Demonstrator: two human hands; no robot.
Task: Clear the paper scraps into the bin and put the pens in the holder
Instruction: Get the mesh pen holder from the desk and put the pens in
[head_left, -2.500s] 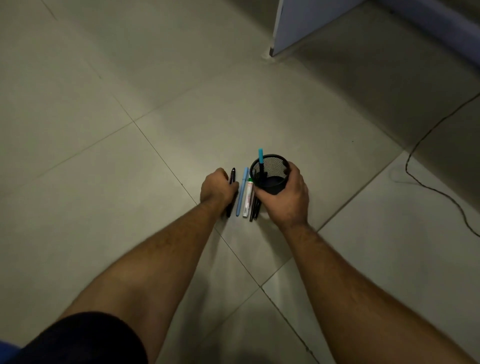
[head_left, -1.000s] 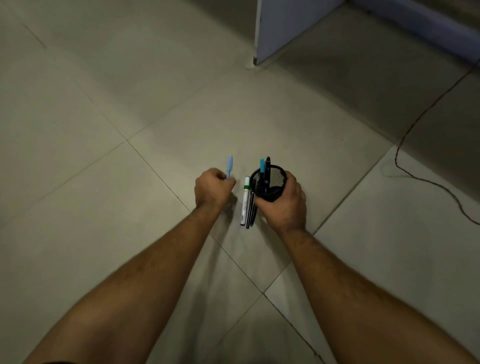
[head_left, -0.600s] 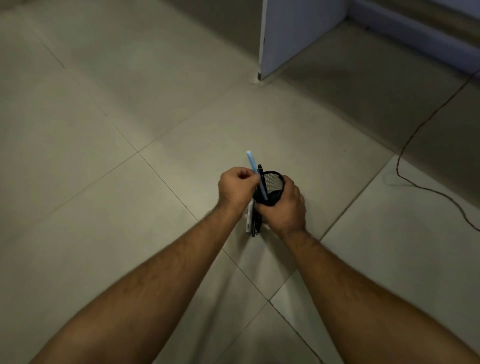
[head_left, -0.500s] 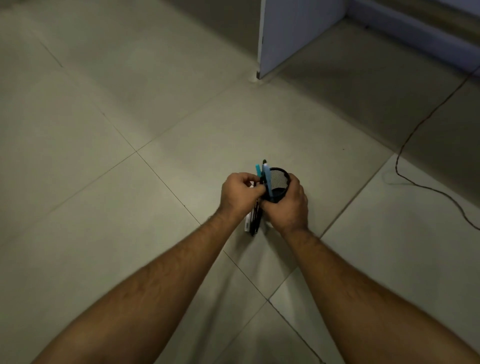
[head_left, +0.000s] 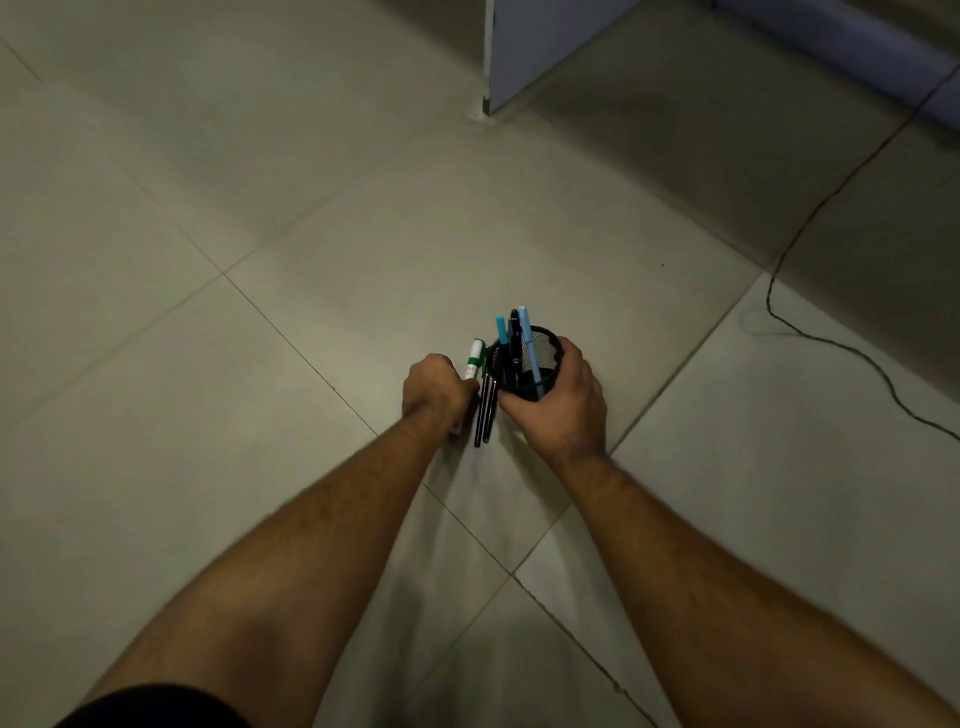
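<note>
Mesh holder (head_left: 545, 347) gripped by right hand (head_left: 563, 402); left hand (head_left: 434, 389) pinches white marker (head_left: 474, 361) beside it.

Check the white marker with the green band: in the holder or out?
Out. The white marker lies on the floor tile left of the mesh holder, with the left hand gripping it.

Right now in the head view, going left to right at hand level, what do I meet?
Left hand → white and green marker → black pens on the floor → mesh holder → right hand → cable.
</note>
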